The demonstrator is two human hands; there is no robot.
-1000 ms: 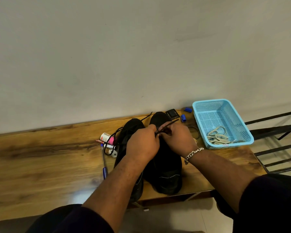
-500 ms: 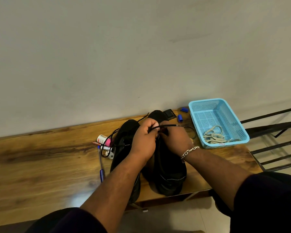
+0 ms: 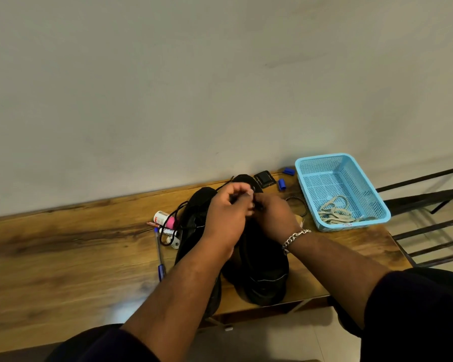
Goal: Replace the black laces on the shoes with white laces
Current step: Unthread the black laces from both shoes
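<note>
**Two hands at work on the black shoes**

Two black shoes (image 3: 262,278) sit side by side on a wood table (image 3: 63,257), toes toward the wall. The left hand (image 3: 226,218) and the right hand (image 3: 275,218) meet over the right shoe. Their fingers are curled in close together, and they seem to pinch a black lace (image 3: 221,186) there. The hands hide the top of the shoe, so just how they hold it is hard to see. The right wrist has a silver chain (image 3: 294,239) on it.

More black lace loops out to the left of the left shoe, over a small pile of things: a white tube (image 3: 160,216), something pink (image 3: 171,222) and a blue pen (image 3: 159,254).

A blue basket (image 3: 377,197) stands to the right, near the table's edge. The white laces (image 3: 334,212) lie in its near corner. Between the basket and the shoes are two small blue bits (image 3: 282,184) and a little black box (image 3: 264,178). A thin dark ring (image 3: 297,202) lies just beside the right hand. Dark metal bars (image 3: 424,197) are past the table on the right.
</note>
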